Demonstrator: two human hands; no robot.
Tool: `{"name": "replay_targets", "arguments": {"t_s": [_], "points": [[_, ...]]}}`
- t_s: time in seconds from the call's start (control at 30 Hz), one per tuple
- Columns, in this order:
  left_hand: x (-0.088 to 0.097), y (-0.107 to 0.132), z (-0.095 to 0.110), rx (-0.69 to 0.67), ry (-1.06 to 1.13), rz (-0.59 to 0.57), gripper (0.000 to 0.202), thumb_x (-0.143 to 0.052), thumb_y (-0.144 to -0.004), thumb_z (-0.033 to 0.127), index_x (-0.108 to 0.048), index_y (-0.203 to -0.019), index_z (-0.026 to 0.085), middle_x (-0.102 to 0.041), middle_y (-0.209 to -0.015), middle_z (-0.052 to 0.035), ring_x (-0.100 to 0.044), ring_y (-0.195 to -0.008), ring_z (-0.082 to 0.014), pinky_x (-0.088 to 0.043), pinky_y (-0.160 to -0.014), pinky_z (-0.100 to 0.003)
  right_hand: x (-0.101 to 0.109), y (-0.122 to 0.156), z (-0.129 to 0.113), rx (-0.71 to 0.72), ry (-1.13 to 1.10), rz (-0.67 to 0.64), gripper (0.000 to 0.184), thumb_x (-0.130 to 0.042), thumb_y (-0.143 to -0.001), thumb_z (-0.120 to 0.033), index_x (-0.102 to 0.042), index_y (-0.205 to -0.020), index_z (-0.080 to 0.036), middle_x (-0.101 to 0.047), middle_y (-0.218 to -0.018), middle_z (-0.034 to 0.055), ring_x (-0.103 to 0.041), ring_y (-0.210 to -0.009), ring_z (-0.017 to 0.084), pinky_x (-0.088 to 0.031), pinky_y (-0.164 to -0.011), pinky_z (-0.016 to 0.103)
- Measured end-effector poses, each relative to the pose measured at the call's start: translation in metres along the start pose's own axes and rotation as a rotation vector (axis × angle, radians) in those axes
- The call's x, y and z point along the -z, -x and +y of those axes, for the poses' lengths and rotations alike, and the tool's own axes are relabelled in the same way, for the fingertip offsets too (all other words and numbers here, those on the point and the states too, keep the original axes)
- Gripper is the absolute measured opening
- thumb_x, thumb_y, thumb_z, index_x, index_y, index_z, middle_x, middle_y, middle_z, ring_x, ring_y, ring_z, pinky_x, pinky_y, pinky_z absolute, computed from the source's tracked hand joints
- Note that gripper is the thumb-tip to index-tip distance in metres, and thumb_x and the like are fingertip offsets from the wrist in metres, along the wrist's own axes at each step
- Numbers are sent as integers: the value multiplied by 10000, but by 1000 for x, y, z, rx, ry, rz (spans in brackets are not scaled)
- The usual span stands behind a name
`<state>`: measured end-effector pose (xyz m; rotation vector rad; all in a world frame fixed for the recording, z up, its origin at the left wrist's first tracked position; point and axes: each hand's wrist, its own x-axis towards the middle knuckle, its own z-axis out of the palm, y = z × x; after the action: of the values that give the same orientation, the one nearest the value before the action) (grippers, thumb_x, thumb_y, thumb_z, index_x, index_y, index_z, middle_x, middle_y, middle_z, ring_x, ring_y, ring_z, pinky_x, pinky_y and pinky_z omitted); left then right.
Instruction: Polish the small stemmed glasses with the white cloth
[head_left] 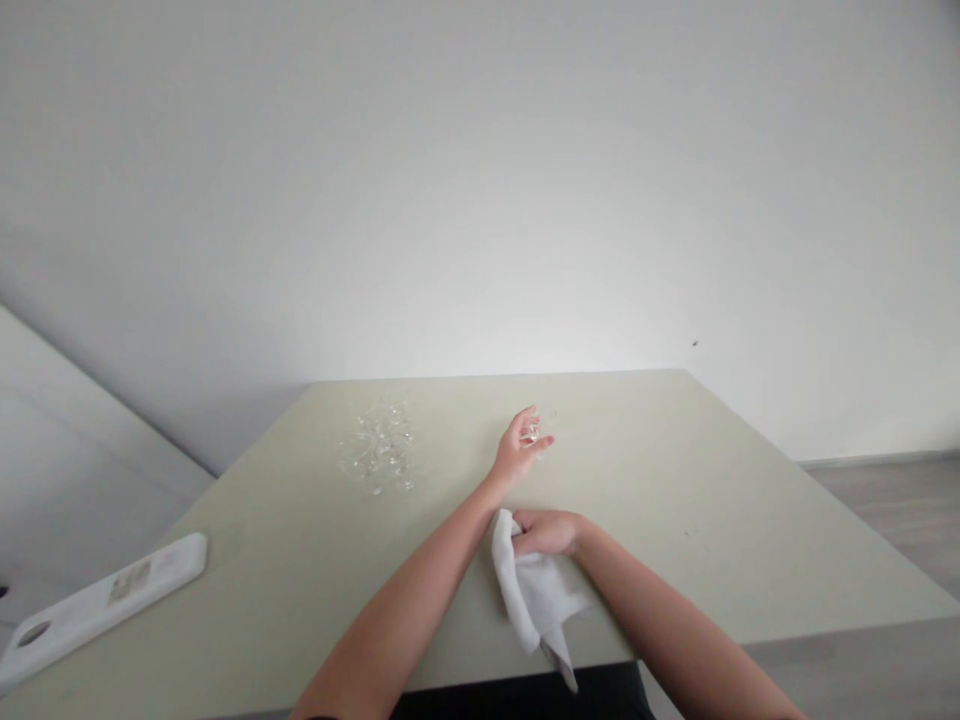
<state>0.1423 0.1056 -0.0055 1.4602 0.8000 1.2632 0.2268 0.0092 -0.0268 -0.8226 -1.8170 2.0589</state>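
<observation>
My left hand (517,445) reaches over the middle of the table, its fingers and thumb curled round a small clear glass (532,432). The see-through shape of that glass is faint, so its exact form is hard to make out. Closer to me, my right hand (551,531) grips a white cloth (541,590) that is bunched at the top and hangs down towards the table's front edge. A cluster of several clear glasses (385,445) stands to the left of my left hand; their outlines run together.
A pale table (660,470) extends to a bare white wall (480,200). On its left side lies a long white board (105,605) with an oval hole and a label. Grey floor (892,500) shows beyond the right edge.
</observation>
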Motion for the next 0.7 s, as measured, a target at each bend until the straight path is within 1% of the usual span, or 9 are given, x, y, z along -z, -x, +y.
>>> {"name": "replay_targets", "arguments": {"t_s": [0.07,0.13,0.27,0.33,0.4,0.47,0.57,0.63,0.7], "points": [[-10,-13,-7,2,-34,-13,700,-802,-707,306,-480,-1325,240,-637,-1169,-102,-631,-989,-206,-524,-846,-366,1,1,-1,-7,4,5,327,-744,-715,-428,-681,-804,-120,-621,-685,-23,-528,-577,95,-494,-603,236],[-16,-20,-16,1,-106,-23,678,-788,-715,261,-471,-1313,224,-659,-1100,-95,-642,-945,-202,-534,-807,-356,0,1,-2,-3,-4,11,331,-761,-689,-426,-680,-790,-121,-622,-691,-20,-530,-589,99,-490,-604,235],[-16,-18,-33,-11,-244,-1,527,-761,-697,149,-531,-1169,193,-678,-992,-71,-652,-884,-193,-532,-811,-363,-1,0,-6,10,-39,7,335,-775,-655,-432,-678,-753,-127,-621,-695,-18,-527,-601,98,-481,-607,232],[-14,-15,-38,-21,-263,16,430,-716,-730,127,-544,-1118,198,-681,-963,-58,-656,-870,-187,-523,-843,-378,-2,0,-8,20,-29,5,328,-774,-653,-428,-690,-766,-131,-630,-705,-14,-538,-624,106,-482,-612,233],[-14,-13,-41,-34,-278,2,365,-665,-768,113,-547,-1100,209,-688,-941,-47,-664,-863,-185,-520,-861,-384,-2,0,-9,31,-14,6,321,-768,-659,-420,-705,-788,-133,-643,-720,-8,-555,-658,118,-490,-632,242],[-15,-14,-41,-50,-289,-42,353,-644,-781,100,-551,-1100,220,-701,-948,-44,-675,-880,-190,-518,-879,-386,-2,0,-9,38,-10,9,309,-767,-660,-406,-713,-799,-136,-652,-731,-7,-564,-669,120,-494,-644,246],[-20,-15,-39,-80,-303,-136,376,-645,-786,98,-556,-1125,233,-713,-1027,-54,-679,-963,-202,-507,-918,-385,-3,1,-7,33,-43,29,276,-763,-672,-391,-708,-793,-149,-655,-733,-18,-559,-643,109,-485,-617,235],[-22,-15,-36,-100,-316,-189,386,-654,-783,106,-563,-1136,235,-704,-1096,-66,-664,-1029,-209,-498,-941,-383,-3,1,-6,13,-89,72,260,-760,-687,-383,-695,-801,-159,-647,-717,-27,-547,-618,100,-469,-591,224],[-21,-13,-33,-115,-340,-205,389,-677,-774,130,-575,-1136,228,-679,-1157,-82,-631,-1099,-221,-469,-986,-394,-5,1,-5,-21,-146,131,256,-761,-699,-377,-678,-812,-162,-633,-701,-35,-530,-599,91,-447,-573,215]]}}
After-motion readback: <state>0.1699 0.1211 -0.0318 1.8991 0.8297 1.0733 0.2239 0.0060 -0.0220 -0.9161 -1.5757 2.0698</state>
